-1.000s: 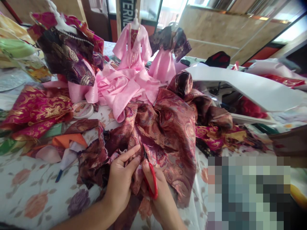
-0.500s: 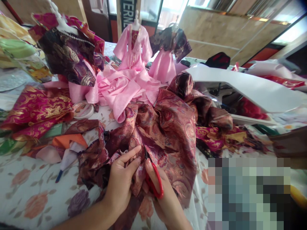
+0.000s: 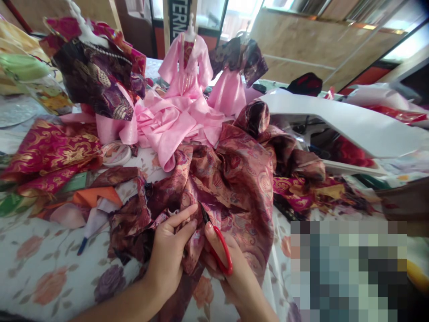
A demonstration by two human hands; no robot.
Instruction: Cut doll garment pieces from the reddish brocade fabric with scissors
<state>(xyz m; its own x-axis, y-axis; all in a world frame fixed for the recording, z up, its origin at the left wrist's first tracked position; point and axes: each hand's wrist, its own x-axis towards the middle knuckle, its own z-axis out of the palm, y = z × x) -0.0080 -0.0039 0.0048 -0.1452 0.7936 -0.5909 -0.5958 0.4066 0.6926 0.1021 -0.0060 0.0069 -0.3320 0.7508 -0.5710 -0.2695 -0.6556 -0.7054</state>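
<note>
Reddish-brown brocade fabric (image 3: 248, 179) lies bunched in front of me, its shiny swirl pattern facing up. My left hand (image 3: 172, 246) pinches a fold of it between thumb and fingers. In my right hand (image 3: 221, 259) is a pair of scissors (image 3: 224, 250) with red handles and dark blades. The blades point away from me, against the cloth just right of my left fingertips; part of them is hidden by the fabric. A darker crumpled part of the brocade (image 3: 130, 228) lies left of my left hand.
Behind the brocade lies pink satin (image 3: 181, 120), near small dressed mannequins (image 3: 186, 62). Magenta-gold cloth (image 3: 63, 152), a tape roll (image 3: 115, 153) and scraps (image 3: 97, 197) lie left on the floral tablecloth (image 3: 53, 286). A white-framed box (image 3: 351, 165) stands right.
My right hand and the scissors have shifted slightly right, and the red handle has swung outward, showing more of the dark blades. My left hand keeps its pinch in the same place.
</note>
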